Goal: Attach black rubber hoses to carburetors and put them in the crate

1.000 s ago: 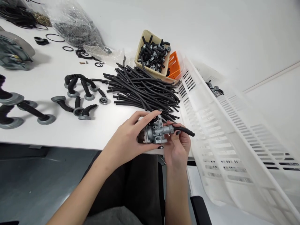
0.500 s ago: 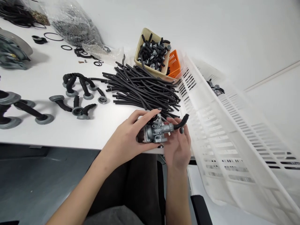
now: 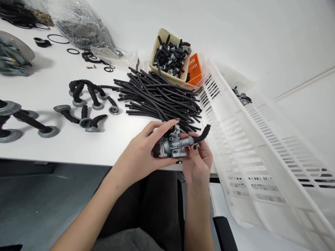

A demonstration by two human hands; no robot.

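Note:
A grey metal carburetor is held over the table's front edge. My left hand wraps round its left end, thumb below and fingers above. From its right end a metal cap leads into a curved black rubber boot. My right hand is closed round that cap, thumb in front and fingers behind. Just beyond the hands lies a heap of black rubber hoses. Several black boots with grey caps stand and lie on the table to the left.
A cream bin full of capped boots stands at the back beside an orange basket. A large white slotted crate borders the right side. A plastic bag of parts and rubber rings lie at the back left.
My right thumb and fingers have closed in on the cap at the carburetor's right end. My left hand keeps its hold, and the carburetor stays nearly in place.

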